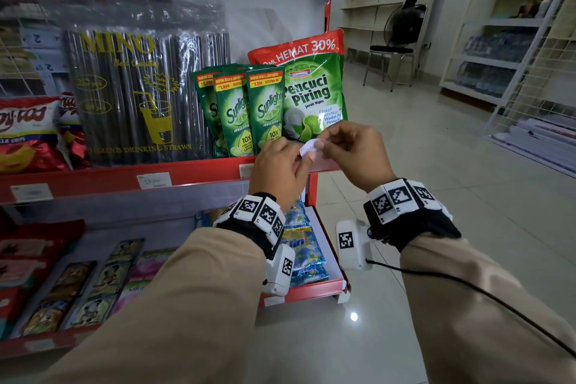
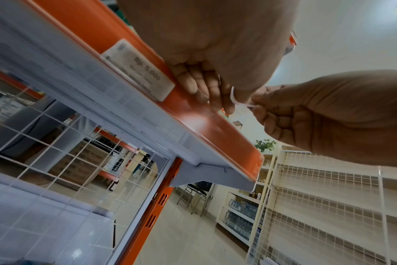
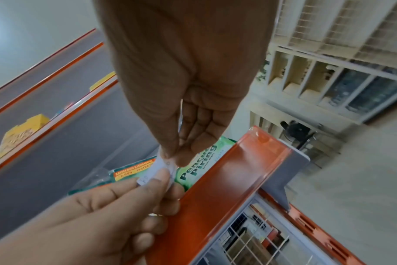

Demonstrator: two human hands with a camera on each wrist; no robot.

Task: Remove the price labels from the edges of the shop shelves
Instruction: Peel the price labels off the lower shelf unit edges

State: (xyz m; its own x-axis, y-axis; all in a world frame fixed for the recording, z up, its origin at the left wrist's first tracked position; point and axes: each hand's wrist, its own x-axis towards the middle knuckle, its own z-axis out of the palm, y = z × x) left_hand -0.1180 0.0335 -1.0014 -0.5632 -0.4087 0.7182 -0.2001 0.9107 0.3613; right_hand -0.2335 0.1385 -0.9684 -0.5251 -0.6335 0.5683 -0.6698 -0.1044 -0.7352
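Left hand (image 1: 280, 170) and right hand (image 1: 355, 154) raised together, both pinching one small white price label (image 1: 311, 148) between thumb and fingertips. Label free of shelf, held just above red shelf edge (image 1: 202, 176), bent between the two pinches. Remaining fingers of both hands curled in. Below left fingers, another price label (image 2: 137, 70) marked Rp 5.000 sits in edge strip. Behind fingertips: green dish soap pouches (image 1: 268, 112). Further along edge, away from fingers, paler label (image 1: 31, 192).
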